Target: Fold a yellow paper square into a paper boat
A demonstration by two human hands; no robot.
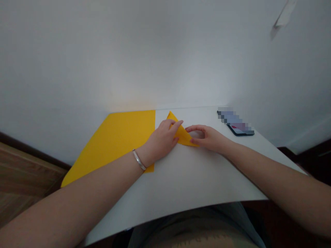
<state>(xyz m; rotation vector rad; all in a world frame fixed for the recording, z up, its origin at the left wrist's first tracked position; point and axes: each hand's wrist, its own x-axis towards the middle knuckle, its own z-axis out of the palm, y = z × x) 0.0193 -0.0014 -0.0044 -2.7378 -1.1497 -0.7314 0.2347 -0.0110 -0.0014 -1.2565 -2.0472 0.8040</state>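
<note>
A small piece of yellow paper, folded to a pointed, roughly triangular shape, is between my two hands over the white table. My left hand grips its left side, with the index finger lying across the top and the thumb at the lower edge. At the right corner, my right hand has thumb and fingers curved around the paper's edge, the thumb touching it. Part of the paper is hidden behind my left fingers. A silver bracelet circles my left wrist.
A large yellow sheet covers the left part of the white table, partly under my left forearm. A phone lies at the back right. Behind the table rises a pale wall. Wooden furniture stands at the left.
</note>
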